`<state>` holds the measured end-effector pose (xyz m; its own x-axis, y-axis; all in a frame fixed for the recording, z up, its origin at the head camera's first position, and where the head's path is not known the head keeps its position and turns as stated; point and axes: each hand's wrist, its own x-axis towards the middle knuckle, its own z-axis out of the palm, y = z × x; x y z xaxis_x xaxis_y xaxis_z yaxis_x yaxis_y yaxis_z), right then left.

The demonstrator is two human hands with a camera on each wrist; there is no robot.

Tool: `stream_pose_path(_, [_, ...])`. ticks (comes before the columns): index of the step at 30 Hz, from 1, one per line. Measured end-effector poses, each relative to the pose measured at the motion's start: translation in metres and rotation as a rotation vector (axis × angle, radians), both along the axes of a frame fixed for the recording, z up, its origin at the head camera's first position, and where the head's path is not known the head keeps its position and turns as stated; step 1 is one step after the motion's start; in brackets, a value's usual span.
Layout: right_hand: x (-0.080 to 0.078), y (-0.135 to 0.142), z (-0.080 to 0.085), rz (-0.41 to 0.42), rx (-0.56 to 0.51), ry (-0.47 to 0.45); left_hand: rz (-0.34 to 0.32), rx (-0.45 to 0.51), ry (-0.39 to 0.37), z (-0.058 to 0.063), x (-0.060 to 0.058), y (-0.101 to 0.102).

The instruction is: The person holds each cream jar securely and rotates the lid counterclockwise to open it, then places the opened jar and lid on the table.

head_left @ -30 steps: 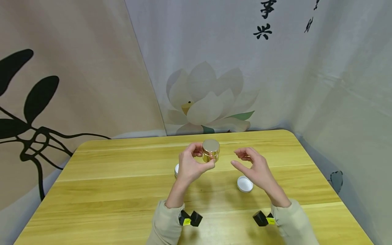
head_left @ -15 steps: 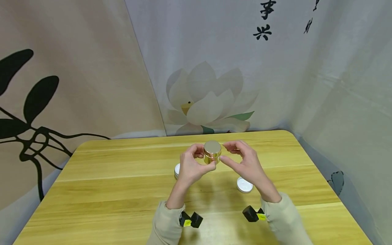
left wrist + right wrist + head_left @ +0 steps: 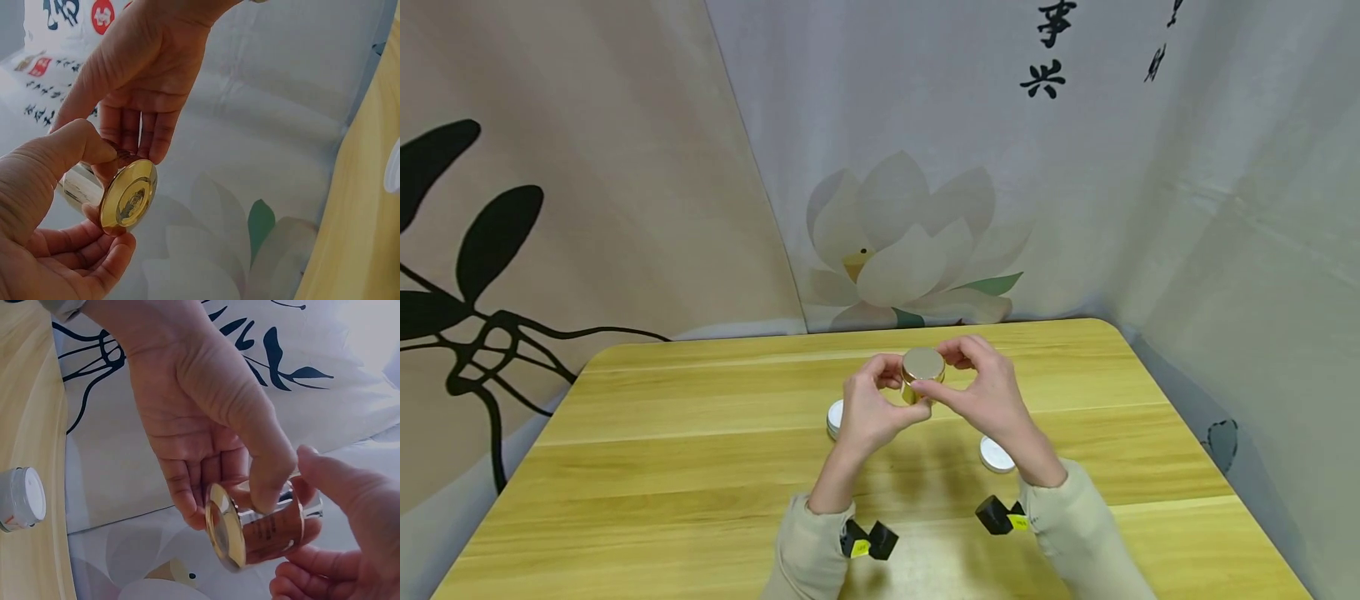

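Note:
Above the table, a shiny gold jar point(image 3: 911, 393) with a flat round lid point(image 3: 923, 362) is held between both hands. My left hand point(image 3: 874, 412) grips the lower body with thumb and fingers. My right hand point(image 3: 992, 400) pinches around the lid, its thumb at the front and its fingers behind. Seen from the left wrist, the jar's round gold base point(image 3: 129, 197) faces the camera. The right wrist view shows dark print on the mirror-like side; the left thumb point(image 3: 270, 475) lies across it.
A white-topped jar point(image 3: 24, 500) stands on the wooden table point(image 3: 700, 467), partly behind my left hand in the head view. An upturned white lid point(image 3: 996, 456) lies under my right forearm. A printed cloth point(image 3: 925, 125) hangs behind the table.
My right hand has moved left from beside the jar, and its thumb and fingers have come around the lid. My left hand and the jar have shifted slightly right.

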<state>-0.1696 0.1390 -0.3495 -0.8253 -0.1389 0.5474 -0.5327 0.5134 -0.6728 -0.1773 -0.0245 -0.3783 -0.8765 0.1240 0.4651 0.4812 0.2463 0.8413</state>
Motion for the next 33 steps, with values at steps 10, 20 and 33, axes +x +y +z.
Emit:
stream_pose_path(10, [-0.0022,-0.0006,-0.0029,0.008,-0.009,0.096,-0.031,0.007,0.035,0.0003,0.0006,-0.0009])
stream_pose_path(20, [-0.0026,0.0032,0.0006,0.123,-0.021,0.003,-0.057,0.038,0.031,0.0002,0.0001,-0.0031])
stream_pose_path(33, [-0.0026,-0.0016,0.0018,0.059,-0.046,-0.008,-0.061,0.048,0.016,0.0011,-0.0001,-0.0036])
